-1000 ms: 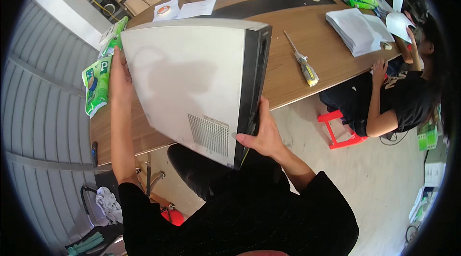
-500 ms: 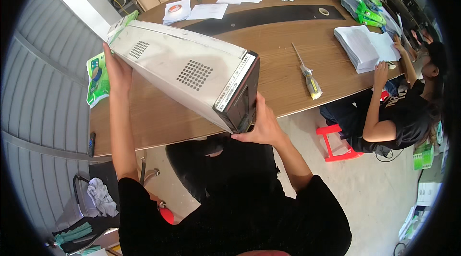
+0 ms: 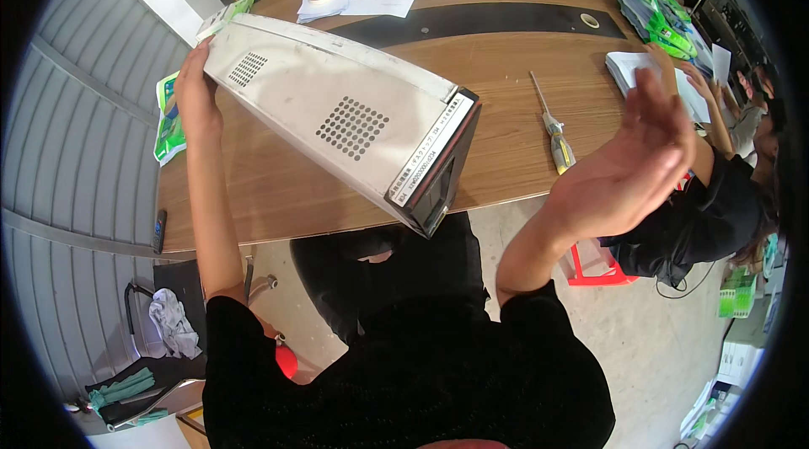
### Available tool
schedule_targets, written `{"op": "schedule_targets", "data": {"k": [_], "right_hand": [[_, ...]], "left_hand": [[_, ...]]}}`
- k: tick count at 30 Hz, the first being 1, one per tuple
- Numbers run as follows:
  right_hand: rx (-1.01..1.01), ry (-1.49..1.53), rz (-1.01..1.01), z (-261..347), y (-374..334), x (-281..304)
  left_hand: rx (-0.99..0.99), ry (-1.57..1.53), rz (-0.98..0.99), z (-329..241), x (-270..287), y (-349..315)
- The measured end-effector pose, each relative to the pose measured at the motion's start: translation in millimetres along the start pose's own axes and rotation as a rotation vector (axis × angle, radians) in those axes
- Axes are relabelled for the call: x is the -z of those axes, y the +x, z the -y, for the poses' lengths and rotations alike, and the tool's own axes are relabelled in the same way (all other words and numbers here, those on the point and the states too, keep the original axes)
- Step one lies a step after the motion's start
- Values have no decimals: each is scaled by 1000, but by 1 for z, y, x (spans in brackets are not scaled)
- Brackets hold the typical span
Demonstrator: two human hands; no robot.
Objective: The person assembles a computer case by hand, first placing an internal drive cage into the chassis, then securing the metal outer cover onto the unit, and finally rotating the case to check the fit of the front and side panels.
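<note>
A whitish desktop computer case (image 3: 291, 99) with two patches of round vent holes and a dark front panel lies across the near left of the table, its dark end reaching over the front edge. My left hand (image 3: 200, 99) is closed on its far left end; part of the fingers is hidden behind the case. My right hand (image 3: 624, 163) is lifted in the air right of the case, open and touching nothing, its fingers stretched out and slightly blurred. Between the case and my right hand, a screwdriver (image 3: 554, 139) with a yellow-grey handle lies on the tabletop.
The brown table (image 3: 497, 163) bears a black strip (image 3: 480, 21), a tape roll (image 3: 589, 20), papers (image 3: 379, 2) and a green package (image 3: 168, 133). Two people's hands handle papers at the far side and right. A red stool (image 3: 590, 272) stands at the right.
My right hand has let go of the case's dark front end and moved up and to the right, opening. My left hand stays on the case. The view has shifted slightly.
</note>
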State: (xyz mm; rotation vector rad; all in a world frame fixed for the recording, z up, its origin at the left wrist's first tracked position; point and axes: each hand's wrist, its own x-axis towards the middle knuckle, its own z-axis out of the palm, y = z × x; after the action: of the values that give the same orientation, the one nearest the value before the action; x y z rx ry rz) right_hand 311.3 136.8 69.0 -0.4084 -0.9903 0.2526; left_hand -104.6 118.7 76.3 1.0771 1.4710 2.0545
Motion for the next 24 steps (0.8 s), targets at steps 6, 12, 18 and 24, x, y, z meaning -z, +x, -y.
{"op": "schedule_targets", "data": {"k": [6, 12, 18, 24], "right_hand": [[-70, 192, 136, -9, -39, -94], [-137, 343, 129, -16, -37, -83], [-315, 323, 17, -25, -57, -28], [-497, 213, 160, -34, -82, -4]], "left_hand": [[-72, 18, -145, 3, 5, 2], [-88, -122, -152, 13, 3, 6], [-30, -133, -131, 24, 21, 10], [66, -225, -91, 21, 7, 2]]}}
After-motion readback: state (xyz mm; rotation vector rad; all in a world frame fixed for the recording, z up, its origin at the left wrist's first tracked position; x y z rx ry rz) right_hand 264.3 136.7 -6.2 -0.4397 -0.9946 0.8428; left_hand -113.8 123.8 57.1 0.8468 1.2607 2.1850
